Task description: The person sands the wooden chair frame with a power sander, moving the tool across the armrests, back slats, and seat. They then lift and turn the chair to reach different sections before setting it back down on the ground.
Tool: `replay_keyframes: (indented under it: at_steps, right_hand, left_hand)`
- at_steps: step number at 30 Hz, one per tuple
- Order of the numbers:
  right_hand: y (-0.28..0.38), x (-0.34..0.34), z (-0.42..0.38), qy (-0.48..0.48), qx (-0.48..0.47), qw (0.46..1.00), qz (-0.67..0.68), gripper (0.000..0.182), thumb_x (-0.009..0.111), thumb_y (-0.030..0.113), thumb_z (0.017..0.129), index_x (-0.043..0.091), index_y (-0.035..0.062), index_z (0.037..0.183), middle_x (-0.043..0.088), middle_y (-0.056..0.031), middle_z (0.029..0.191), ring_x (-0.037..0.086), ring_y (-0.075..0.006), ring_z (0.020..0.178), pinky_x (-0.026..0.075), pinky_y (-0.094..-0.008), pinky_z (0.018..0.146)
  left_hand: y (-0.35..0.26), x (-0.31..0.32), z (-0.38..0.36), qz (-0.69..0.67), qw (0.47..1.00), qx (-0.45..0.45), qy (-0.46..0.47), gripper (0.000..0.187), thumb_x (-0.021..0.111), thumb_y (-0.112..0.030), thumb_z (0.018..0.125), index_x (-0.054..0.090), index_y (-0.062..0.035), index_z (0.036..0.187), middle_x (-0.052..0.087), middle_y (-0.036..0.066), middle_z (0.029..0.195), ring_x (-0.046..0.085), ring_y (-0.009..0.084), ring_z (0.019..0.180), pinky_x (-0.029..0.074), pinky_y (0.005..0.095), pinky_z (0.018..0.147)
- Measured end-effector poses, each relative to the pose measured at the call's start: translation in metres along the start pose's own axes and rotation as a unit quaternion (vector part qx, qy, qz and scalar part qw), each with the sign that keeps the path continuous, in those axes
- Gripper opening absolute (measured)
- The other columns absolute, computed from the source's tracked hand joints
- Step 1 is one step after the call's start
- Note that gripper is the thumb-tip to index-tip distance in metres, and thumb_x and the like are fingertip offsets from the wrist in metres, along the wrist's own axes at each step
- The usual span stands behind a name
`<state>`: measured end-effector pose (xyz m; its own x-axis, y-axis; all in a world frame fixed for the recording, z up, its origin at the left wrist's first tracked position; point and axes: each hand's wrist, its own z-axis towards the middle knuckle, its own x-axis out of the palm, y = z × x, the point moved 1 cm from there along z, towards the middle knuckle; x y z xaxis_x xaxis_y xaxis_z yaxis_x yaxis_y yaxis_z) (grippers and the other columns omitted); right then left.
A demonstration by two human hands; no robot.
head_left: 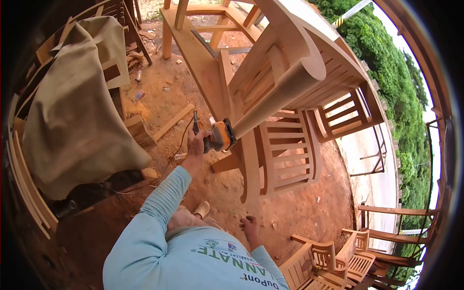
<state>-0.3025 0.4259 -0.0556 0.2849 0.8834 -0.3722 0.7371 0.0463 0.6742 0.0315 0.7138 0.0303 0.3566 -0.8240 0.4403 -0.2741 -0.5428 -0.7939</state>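
My left hand [196, 144] is closed around an orange and black power sander [221, 136]. The sander's pad meets the lower end of a long rounded wooden rail [280, 94] on a large upturned piece of slatted furniture. A dark cord runs from the tool down toward the ground. Lower and to the right, my right hand [251, 229] hangs over the dirt floor, its fingers loosely bent and somewhat apart, with nothing visible in it. A curved slatted wooden part [290, 152] stands just right of the sander.
A wooden bench or table [200, 72] stands behind the sander. Brown cloth [79, 116] drapes over a stack at the left. A loose board [174, 122] lies on the dirt nearby. Wooden chairs [314, 261] stand at the lower right. My shoe [203, 209] shows below.
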Motion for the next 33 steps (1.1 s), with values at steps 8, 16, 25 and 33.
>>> replay_keyframes:
  at_steps: [8, 16, 25, 33]
  right_hand:
    - [0.004, 0.006, 0.059, 0.072, -0.087, 0.994, -0.011, 0.048, 0.063, 0.018, 0.091, 0.049, -0.0082, 0.129, 0.071, -0.0183, 0.103, 0.068, -0.0198, 0.074, 0.054, -0.0311, 0.061]
    - [0.049, 0.011, 0.049, 0.095, -0.074, 0.993, 0.007, 0.05, 0.063, 0.019, 0.092, 0.048, -0.0092, 0.131, 0.071, -0.0197, 0.105, 0.069, -0.0206, 0.076, 0.055, -0.0318, 0.064]
    - [0.256, 0.083, -0.075, 0.371, -0.209, 0.892, 0.151, 0.049, 0.061, 0.028, 0.103, 0.047, -0.0038, 0.137, 0.067, -0.0174, 0.128, 0.068, -0.0214, 0.103, 0.056, -0.0332, 0.084]
    - [0.37, 0.1, -0.15, 0.157, -0.563, 0.801, 0.128, 0.052, 0.065, 0.009, 0.096, 0.043, 0.0005, 0.142, 0.064, -0.0203, 0.129, 0.068, -0.0267, 0.11, 0.055, -0.0386, 0.095]
  left_hand:
    - [-0.161, 0.099, -0.101, -0.055, 0.967, 0.228, 0.098, 0.059, 0.069, -0.015, 0.094, 0.037, -0.0055, 0.143, 0.062, 0.008, 0.107, 0.063, 0.0134, 0.093, 0.053, 0.0296, 0.081]
    - [-0.185, 0.118, -0.125, -0.027, 0.939, 0.328, 0.102, 0.076, 0.071, -0.012, 0.095, 0.026, -0.0098, 0.156, 0.059, 0.01, 0.117, 0.062, 0.0117, 0.096, 0.054, 0.027, 0.08]
    - [-0.124, 0.088, -0.097, -0.077, 0.973, 0.212, 0.054, 0.064, 0.067, -0.017, 0.097, 0.033, -0.0166, 0.151, 0.06, 0.003, 0.106, 0.064, 0.0123, 0.09, 0.056, 0.0295, 0.076]
    - [-0.214, 0.112, -0.12, -0.006, 0.971, 0.187, 0.15, 0.066, 0.072, -0.026, 0.095, 0.033, -0.0145, 0.148, 0.058, 0.009, 0.107, 0.062, 0.0159, 0.086, 0.057, 0.0303, 0.06]
